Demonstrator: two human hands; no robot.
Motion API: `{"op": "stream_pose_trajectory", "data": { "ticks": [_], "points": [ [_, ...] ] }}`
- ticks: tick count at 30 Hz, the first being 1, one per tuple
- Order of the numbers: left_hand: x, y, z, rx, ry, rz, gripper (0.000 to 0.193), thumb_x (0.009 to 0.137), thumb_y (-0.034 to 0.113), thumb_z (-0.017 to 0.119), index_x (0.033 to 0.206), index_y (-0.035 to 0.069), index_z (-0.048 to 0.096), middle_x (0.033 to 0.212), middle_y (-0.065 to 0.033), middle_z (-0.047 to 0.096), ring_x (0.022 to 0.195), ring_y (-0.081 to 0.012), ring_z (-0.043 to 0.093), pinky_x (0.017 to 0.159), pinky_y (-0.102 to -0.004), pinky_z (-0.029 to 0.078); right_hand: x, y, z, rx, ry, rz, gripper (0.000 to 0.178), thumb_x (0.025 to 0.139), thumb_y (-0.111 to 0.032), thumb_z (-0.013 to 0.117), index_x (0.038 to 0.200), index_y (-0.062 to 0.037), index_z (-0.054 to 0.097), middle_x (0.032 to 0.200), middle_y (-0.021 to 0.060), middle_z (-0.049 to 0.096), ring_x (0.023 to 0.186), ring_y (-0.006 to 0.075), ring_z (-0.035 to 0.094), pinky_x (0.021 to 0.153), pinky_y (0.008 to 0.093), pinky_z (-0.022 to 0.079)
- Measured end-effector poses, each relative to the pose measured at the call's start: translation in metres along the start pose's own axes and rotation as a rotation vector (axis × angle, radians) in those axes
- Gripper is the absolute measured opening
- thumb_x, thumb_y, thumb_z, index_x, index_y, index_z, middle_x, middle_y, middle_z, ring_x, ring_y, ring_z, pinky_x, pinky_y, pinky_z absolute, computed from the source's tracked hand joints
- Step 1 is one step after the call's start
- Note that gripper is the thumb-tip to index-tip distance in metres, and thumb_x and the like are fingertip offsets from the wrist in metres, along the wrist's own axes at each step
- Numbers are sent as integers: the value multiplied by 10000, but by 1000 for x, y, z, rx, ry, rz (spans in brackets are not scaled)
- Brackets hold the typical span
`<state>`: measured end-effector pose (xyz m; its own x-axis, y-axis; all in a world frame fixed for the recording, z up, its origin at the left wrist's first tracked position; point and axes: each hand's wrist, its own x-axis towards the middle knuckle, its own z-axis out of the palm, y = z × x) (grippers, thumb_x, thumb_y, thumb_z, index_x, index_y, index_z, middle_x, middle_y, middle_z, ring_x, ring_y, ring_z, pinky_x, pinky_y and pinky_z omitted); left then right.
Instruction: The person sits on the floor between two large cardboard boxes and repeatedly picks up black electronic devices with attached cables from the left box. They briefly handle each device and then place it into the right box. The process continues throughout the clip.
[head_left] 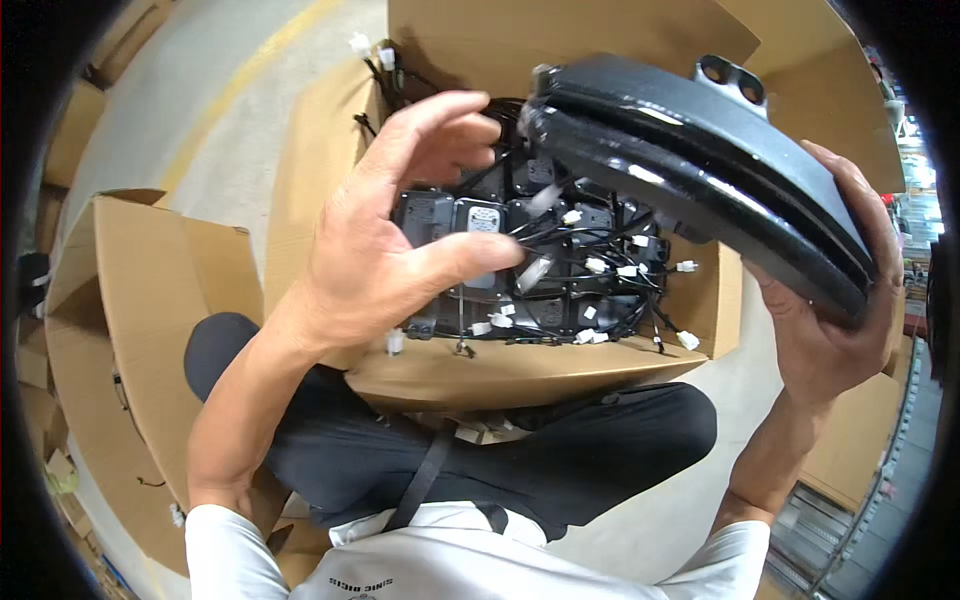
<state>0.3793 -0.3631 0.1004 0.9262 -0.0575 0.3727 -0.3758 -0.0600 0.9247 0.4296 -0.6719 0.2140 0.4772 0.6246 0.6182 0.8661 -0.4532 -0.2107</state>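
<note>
My right hand (pixel 835 330) is closed around the right end of a long, curved, glossy black part (pixel 690 160), which looks like a plastic housing with a two-holed bracket on its upper edge. It is held up over an open cardboard box (pixel 480 378). My left hand (pixel 385 220) is empty near the part's left end, thumb and fingers spread apart. Below, inside the box, lie several black units (pixel 425 215) with black cables and white connectors (pixel 597 265). A pale label (pixel 484 221) shows on one unit. The held part hides some of the box's contents.
A second open cardboard box (pixel 160 320) stands to my left, with a few loose cables at its side. Cables with white connectors (pixel 372 55) hang over the far left corner of the main box. A roller conveyor (pixel 890 450) runs along the right edge.
</note>
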Motion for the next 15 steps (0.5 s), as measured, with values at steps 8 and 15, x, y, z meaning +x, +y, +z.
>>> {"op": "stream_pose_trajectory", "data": {
  "ticks": [8,15],
  "points": [
    [5,-26,-12,-688,-215,-859,605,988,440,655,1361,-14,510,1135,-121,681,1010,-181,688,787,-362,622,-11,-22,80,-18,-263,-294,372,838,-126,773,1181,-47,653,1237,194,693,1223,383,641,1094,549,468],
    [-9,-33,-6,-483,86,-557,628,921,397,753,1321,-30,526,1163,-108,658,1007,-163,672,789,-307,587,-33,-32,109,873,40,845,930,862,-474,810,1476,66,368,1379,214,545,1290,308,551,1039,477,513]
  ]
}}
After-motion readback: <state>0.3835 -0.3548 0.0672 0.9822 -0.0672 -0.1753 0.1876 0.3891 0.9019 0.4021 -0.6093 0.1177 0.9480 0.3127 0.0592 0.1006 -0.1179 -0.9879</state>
